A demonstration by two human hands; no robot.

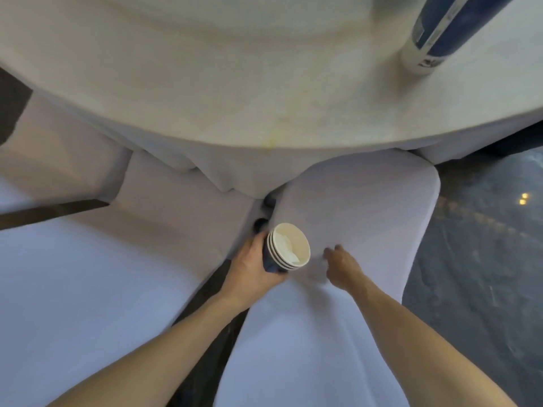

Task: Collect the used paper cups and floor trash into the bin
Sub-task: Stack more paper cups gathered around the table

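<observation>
Between two white-covered chairs (352,207), the left hand (252,262) wraps its fingers around nested dark-blue paper cups (286,248), consolidating them; the right hand (342,267), fingers loosely curled, presses the cover.

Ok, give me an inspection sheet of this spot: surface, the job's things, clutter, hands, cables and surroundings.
Surface: round table under a white cloth with a faint yellowish stain near its front edge.
Job's things: stack of paper cups, nested, white scrap inside the top one; no bin in view.
Clutter: one tall blue and white cup standing on the table at upper right.
Hands: left hand grips the stack; right hand rests empty on a covered chair.
Cables: nothing seen.
Surroundings: more white-covered chairs to the left, dark patterned floor to the right.
</observation>
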